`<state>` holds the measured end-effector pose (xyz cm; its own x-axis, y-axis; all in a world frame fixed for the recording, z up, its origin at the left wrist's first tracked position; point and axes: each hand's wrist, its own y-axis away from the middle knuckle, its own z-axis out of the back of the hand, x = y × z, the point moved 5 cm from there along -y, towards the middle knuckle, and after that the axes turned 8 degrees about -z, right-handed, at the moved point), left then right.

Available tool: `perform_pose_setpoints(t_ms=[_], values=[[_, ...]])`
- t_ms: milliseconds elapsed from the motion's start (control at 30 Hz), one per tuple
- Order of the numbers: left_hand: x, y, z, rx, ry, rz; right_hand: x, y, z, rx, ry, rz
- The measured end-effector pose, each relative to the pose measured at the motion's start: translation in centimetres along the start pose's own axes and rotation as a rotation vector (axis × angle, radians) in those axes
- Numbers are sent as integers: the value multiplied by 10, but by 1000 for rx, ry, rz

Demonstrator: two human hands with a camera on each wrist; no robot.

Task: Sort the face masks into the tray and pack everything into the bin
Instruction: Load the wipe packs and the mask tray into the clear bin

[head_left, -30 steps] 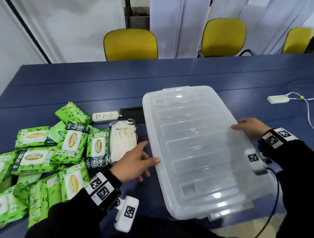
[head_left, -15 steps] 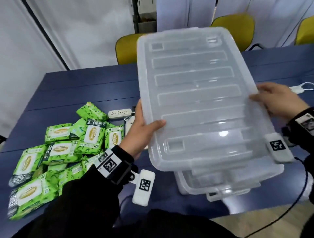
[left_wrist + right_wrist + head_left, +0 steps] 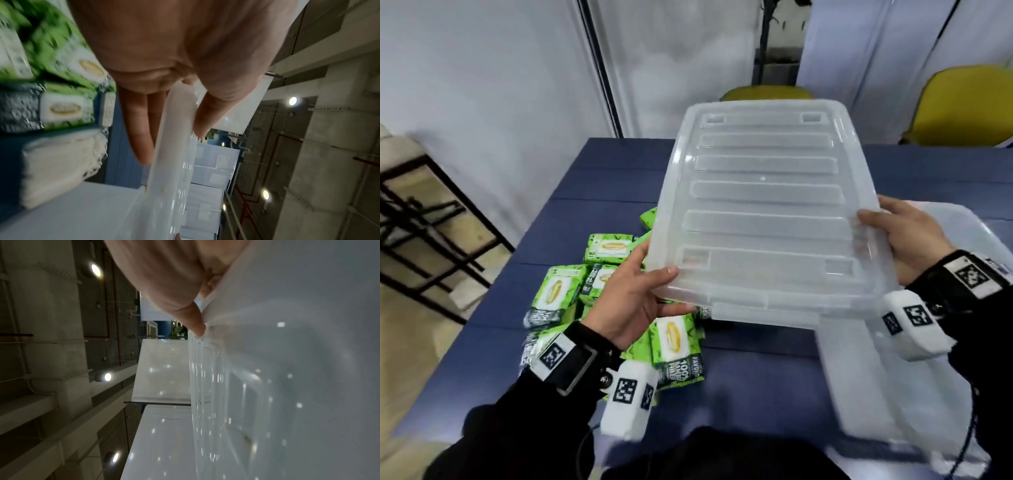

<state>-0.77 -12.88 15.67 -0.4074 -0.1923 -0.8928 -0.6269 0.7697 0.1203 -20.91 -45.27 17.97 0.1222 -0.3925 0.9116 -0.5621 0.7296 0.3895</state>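
"100%" and "FIBER" can be read on the green wipe packs (image 3: 677, 346) heaped on the blue worktop (image 3: 753, 383). The clear lid (image 3: 767, 212) is now held higher and further left, off the bin (image 3: 914, 404), gripped at its edges by the left hand (image 3: 630, 301) and right hand (image 3: 914, 236). The face masks (image 3: 61, 162) are seen beside the packs.

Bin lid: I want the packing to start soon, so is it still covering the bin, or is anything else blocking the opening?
No. Both hands, left and right, hold the lid in the air, off the bin. Nothing visible blocks the opening.
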Motion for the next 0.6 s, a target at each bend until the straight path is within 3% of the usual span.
perform_pose_setpoints(t_ms=[200, 333, 433, 600], values=[[-47, -40, 127, -199, 63, 50, -29, -22, -145, 256, -59, -158], [-71, -91, 217, -385, 116, 73, -63, -49, -225, 212, 13, -301], [-70, -117, 254, -479, 261, 17, -87, -73, -283, 209, -87, -437], [-29, -144, 282, -465, 246, 177, -133, -120, -348, 151, -43, -469]])
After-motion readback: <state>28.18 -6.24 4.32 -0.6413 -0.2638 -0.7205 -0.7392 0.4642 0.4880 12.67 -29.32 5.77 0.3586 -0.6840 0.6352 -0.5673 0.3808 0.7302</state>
